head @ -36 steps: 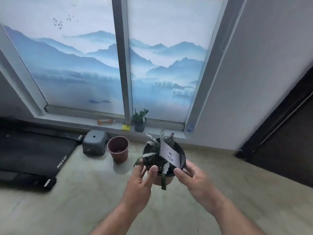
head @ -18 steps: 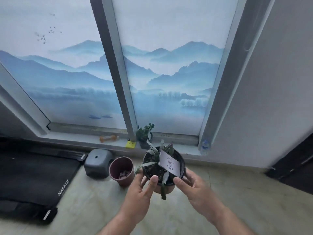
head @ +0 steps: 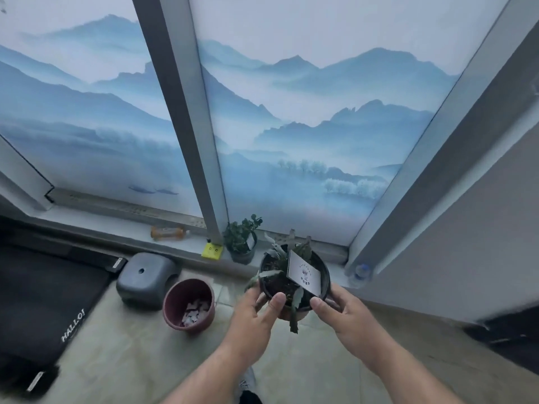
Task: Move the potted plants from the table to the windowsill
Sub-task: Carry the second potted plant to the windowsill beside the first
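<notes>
Mountain-print window blind (head: 320,126), tiled floor (head: 131,360)

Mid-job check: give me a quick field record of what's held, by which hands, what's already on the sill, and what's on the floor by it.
held: black potted plant with white card
left hand: grips pot's near-left rim
right hand: grips pot's near-right rim
pot status: in the air, not yet on windowsill
on sill: small green potted plant, orange bottle
floor: maroon pot, grey stool, black mat
</notes>
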A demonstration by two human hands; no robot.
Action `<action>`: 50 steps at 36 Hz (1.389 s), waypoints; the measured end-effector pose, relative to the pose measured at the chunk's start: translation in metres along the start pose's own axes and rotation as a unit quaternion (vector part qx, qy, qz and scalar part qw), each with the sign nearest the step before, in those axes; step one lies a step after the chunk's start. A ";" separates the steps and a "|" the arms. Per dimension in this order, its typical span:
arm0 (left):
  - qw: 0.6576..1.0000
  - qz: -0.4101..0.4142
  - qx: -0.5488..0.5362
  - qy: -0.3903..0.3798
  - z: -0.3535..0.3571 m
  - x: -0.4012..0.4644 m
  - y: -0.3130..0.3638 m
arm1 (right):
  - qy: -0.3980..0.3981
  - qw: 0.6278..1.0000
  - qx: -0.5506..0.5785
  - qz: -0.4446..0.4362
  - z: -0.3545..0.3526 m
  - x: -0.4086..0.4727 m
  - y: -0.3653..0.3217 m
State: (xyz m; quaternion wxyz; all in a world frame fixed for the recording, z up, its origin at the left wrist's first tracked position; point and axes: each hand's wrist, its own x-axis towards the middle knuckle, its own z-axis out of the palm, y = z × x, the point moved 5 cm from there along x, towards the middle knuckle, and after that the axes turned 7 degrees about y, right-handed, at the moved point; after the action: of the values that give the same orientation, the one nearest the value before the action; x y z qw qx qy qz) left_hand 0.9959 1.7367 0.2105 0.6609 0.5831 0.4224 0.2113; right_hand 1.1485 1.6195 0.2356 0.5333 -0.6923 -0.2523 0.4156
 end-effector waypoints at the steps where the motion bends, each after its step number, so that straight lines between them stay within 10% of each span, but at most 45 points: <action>1: 1.000 -0.002 0.005 -0.003 0.001 0.016 -0.003 | 0.004 1.000 -0.007 0.005 -0.001 0.014 0.003; 11: 0.998 -0.045 0.051 -0.014 0.009 0.184 -0.065 | 0.023 0.997 -0.047 0.065 -0.011 0.179 0.064; 28: 0.991 -0.117 0.046 0.047 0.038 0.441 -0.357 | -0.053 0.987 -0.098 0.115 -0.014 0.456 0.350; 50: 0.981 -0.145 0.112 0.065 0.036 0.540 -0.494 | -0.092 0.980 -0.113 0.136 0.003 0.573 0.489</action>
State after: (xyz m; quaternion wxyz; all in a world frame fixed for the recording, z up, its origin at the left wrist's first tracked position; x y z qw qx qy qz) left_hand 1.2188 2.0183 -0.4287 0.5863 0.5714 0.5652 0.1018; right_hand 1.4023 1.9266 -0.4036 0.3653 -0.7347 -0.2490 0.5146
